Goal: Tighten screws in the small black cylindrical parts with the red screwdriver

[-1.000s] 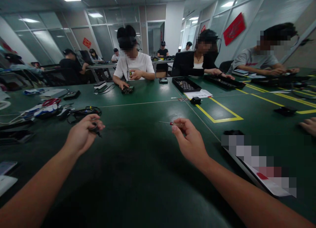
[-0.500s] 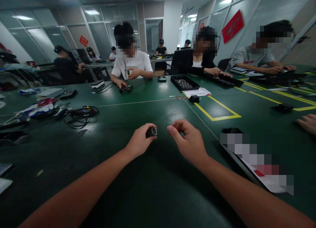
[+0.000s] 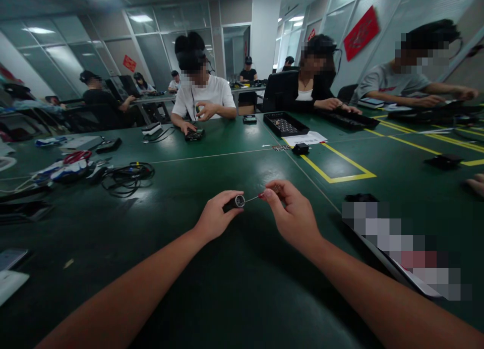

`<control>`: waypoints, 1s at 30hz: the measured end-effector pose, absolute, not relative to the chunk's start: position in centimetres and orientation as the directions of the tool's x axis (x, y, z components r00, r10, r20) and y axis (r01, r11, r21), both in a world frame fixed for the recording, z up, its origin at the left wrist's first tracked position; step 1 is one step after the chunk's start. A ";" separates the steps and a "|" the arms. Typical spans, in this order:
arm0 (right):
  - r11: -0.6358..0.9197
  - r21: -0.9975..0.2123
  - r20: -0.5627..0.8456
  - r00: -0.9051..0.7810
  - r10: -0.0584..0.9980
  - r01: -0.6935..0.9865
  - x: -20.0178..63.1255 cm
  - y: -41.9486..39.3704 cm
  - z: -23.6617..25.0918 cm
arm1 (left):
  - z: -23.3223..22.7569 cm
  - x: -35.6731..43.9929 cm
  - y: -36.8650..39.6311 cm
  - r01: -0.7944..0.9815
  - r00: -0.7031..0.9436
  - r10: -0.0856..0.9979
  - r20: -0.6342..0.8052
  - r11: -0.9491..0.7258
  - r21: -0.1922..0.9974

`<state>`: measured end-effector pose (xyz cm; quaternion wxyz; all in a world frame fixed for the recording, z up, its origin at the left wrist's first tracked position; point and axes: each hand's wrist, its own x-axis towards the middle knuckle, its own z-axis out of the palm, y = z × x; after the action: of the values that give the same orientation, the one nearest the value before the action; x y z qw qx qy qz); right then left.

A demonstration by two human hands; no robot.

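- left hand [image 3: 215, 219] pinches small black cylindrical part [image 3: 233, 204], raised over green table [image 3: 212, 288]
- right hand [image 3: 293, 215] closed round red-handled screwdriver [image 3: 260, 195], tip at the part's open end
- cable bundle [image 3: 126, 175] far left

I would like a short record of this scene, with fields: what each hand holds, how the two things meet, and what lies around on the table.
left hand: holds a small black cylinder with a metal ring at its end
right hand: pinches a thin screwdriver with a red handle
contact: the screwdriver tip points into the ring end of the cylinder
surface: green table
left of hands: tangle of black cables
far side: black tray, white papers, seated co-workers
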<state>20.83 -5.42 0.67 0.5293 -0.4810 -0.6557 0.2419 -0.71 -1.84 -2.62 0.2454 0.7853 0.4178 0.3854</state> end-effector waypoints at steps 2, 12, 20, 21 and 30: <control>0.412 -0.832 0.453 0.027 0.891 0.371 20.8 -5.4 0.6 | -2.7 -0.8 -1.8 0.450 0.365 0.834 0.413 -0.547 0.706; 0.411 -0.865 0.450 0.083 0.889 0.290 20.9 -5.1 0.1 | -3.1 -0.8 -1.6 0.445 0.416 0.817 0.399 -0.565 0.694; 0.412 -0.838 0.474 0.105 0.874 0.357 21.0 -5.2 0.6 | -3.3 -1.0 -1.5 0.444 0.373 0.841 0.391 -0.532 0.721; 0.414 -0.837 0.474 0.097 0.875 0.357 21.0 -5.2 0.6 | -3.3 -1.0 -1.5 0.445 0.372 0.844 0.386 -0.527 0.724; 0.395 -0.824 0.428 -0.010 0.904 0.406 21.0 -5.7 0.8 | -2.9 -1.0 -1.5 0.427 0.316 0.873 0.372 -0.481 0.766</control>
<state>20.98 -5.68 0.79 0.5038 -0.4914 -0.6661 0.2472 -1.05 -1.53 -2.94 0.2786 0.7619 0.4267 0.3998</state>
